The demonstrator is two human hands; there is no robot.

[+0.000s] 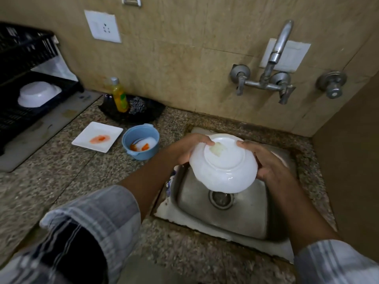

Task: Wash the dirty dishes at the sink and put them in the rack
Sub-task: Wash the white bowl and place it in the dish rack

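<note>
Both hands hold a white bowl (223, 162) upside down over the steel sink (221, 214), base twd camera. Left hand (189, 147) grips the left rim, fingers curled over the far edge; right hand (264, 160) grips the right rim the same way. A pale smear or bit of residue sits on the bowl's base near the left thumb. Tap (274, 58) on the far wall shows no water running, as far as I can tell.

Step in hand, prob: checking or draining this bowl after or during its wash. Next move likely calls for rubbing off that residue, then carrying it left to the rack (26, 95), w/ care since a wet bowl may slip.

Still dirty on the desk (61, 177), left of the sink: a square white plate (97, 136) w/ an orange stain and a blue pot (141, 142) w/ orange mess inside. One white bowl (39, 94) already lies upside down in the black rack, far left.

Desk is speckled granite; beige tiled wall behind. A yellow soap bottle (119, 95) and a steel scrubber (137, 105) stand on a dark tray by the wall. A wall socket (102, 26) is above.
</note>
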